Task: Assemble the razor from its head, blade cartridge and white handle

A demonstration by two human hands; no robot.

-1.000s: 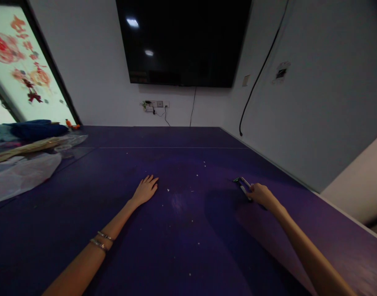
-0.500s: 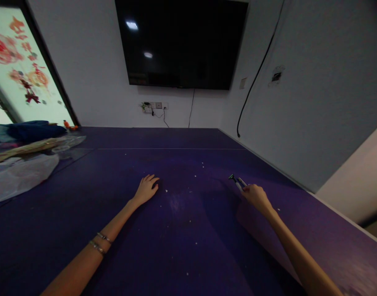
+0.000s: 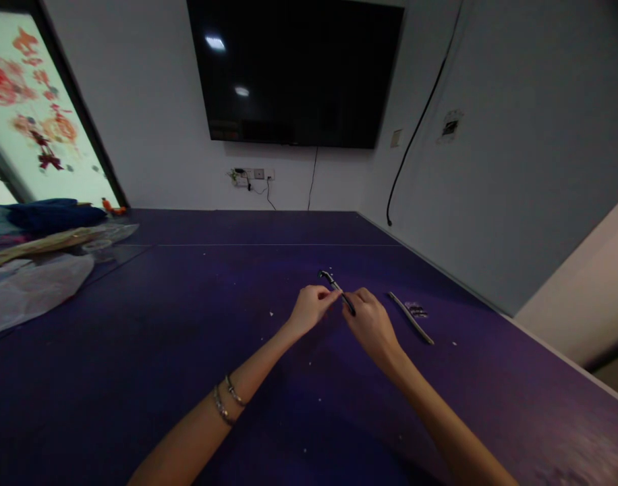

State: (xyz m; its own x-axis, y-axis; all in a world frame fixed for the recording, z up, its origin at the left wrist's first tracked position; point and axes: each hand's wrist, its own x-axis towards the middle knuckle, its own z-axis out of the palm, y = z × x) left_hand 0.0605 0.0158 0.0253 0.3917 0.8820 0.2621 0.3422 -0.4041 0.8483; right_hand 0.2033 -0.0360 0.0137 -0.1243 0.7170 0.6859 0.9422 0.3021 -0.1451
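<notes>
Both my hands meet over the middle right of the purple surface (image 3: 212,378). Between them is a slim razor (image 3: 334,282) with a dark, bent head pointing away to the upper left and a pale handle. My left hand (image 3: 312,307) pinches the handle with its fingertips. My right hand (image 3: 370,322) is closed around the lower end, where a dark tip shows. To the right of my right hand lies a long, thin grey strip (image 3: 411,318). Touching or close beside it is a small flat patch with dark marks (image 3: 416,310), too small to make out.
White specks are scattered over the surface. Clear plastic bags (image 3: 40,287) and folded dark blue cloth (image 3: 56,214) lie at the left. A black cable (image 3: 415,128) hangs down the right wall. A television (image 3: 299,74) and sockets (image 3: 253,174) are on the far wall.
My right hand has moved left with the razor. My left hand has come right and closed on it. The grey strip and marked patch now show on the surface at right.
</notes>
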